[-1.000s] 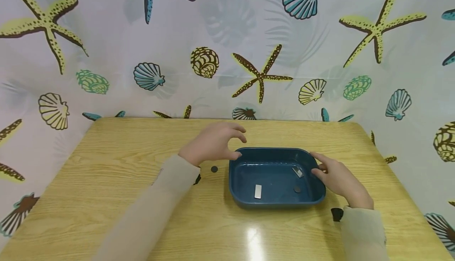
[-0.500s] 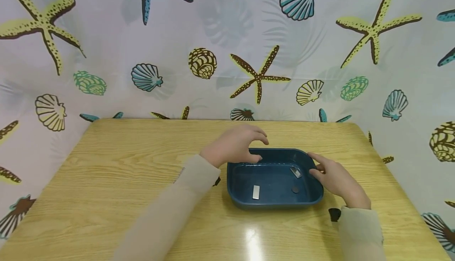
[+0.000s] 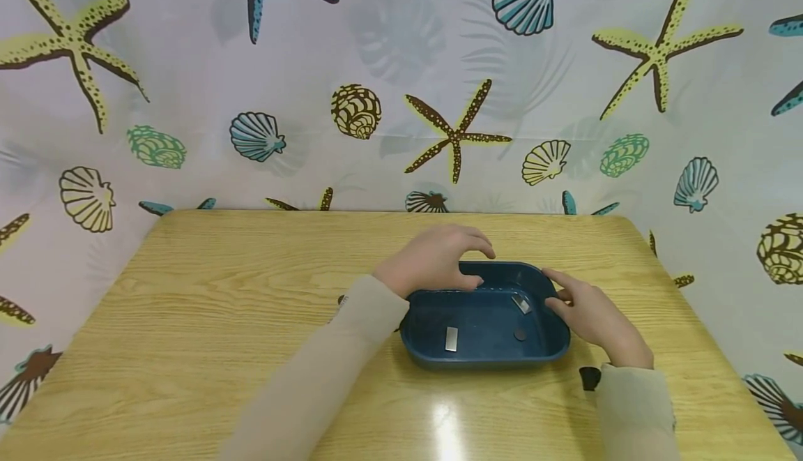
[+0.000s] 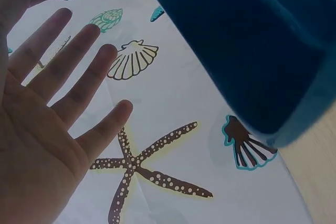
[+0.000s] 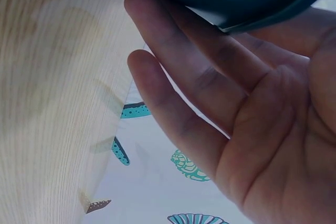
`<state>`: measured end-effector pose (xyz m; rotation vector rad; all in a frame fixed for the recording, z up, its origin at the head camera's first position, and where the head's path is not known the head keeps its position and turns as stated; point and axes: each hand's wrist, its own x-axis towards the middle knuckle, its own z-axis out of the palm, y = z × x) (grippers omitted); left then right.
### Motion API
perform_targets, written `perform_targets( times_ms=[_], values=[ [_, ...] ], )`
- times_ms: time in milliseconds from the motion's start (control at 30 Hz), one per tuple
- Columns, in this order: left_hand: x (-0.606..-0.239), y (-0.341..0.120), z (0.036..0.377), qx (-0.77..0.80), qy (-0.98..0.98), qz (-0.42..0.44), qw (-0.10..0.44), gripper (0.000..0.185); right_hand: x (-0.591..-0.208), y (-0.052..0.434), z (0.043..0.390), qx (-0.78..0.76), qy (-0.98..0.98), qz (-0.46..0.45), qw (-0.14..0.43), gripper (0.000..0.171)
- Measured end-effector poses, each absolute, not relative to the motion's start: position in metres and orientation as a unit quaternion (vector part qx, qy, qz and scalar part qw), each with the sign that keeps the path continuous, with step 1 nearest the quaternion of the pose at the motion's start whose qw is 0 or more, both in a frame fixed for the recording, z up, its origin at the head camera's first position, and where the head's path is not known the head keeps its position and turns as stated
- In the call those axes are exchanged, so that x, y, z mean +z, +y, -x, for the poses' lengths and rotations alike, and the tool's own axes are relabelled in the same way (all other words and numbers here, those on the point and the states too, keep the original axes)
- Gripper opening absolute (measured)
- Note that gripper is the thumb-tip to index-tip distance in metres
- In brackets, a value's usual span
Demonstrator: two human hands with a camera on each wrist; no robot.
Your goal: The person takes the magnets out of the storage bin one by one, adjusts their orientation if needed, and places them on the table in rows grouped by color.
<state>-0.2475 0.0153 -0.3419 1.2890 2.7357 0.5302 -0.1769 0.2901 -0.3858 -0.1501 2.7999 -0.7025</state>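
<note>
A dark blue plastic tub stands on the table. Over its back left part hovers my left hand, palm bare and fingers spread in the left wrist view. My right hand grips the tub's right rim, thumb inside and fingers along the outer wall, as the right wrist view also shows. Inside the tub lie a pale rectangular piece, a small silver piece with a dark part and a dark round disc.
A light wood table carries everything. Another dark disc lies left of the tub, partly hidden by the left sleeve. Behind the table hangs a cloth printed with shells and starfish.
My left hand has travelled right, from the tub's left edge to over its inside. The right hand keeps its hold on the rim, and the tub's contents look unchanged.
</note>
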Motion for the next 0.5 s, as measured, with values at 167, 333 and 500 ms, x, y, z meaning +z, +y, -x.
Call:
perform_targets(
  times_ms=[167, 333, 500],
  values=[
    [-0.344, 0.024, 0.248, 0.180, 0.887, -0.423, 0.042, 0.038, -0.386, 0.291, 0.177, -0.241, 0.961, 0.047, 0.130, 0.062],
    [-0.350, 0.032, 0.251, 0.196, 0.882, -0.425, 0.056, 0.038, -0.386, 0.291, 0.178, -0.241, 0.960, 0.047, 0.131, 0.061],
    [-0.355, 0.037, 0.255, 0.216, 0.873, -0.430, 0.083, 0.039, -0.384, 0.291, 0.178, -0.239, 0.961, 0.047, 0.133, 0.061]
  ],
)
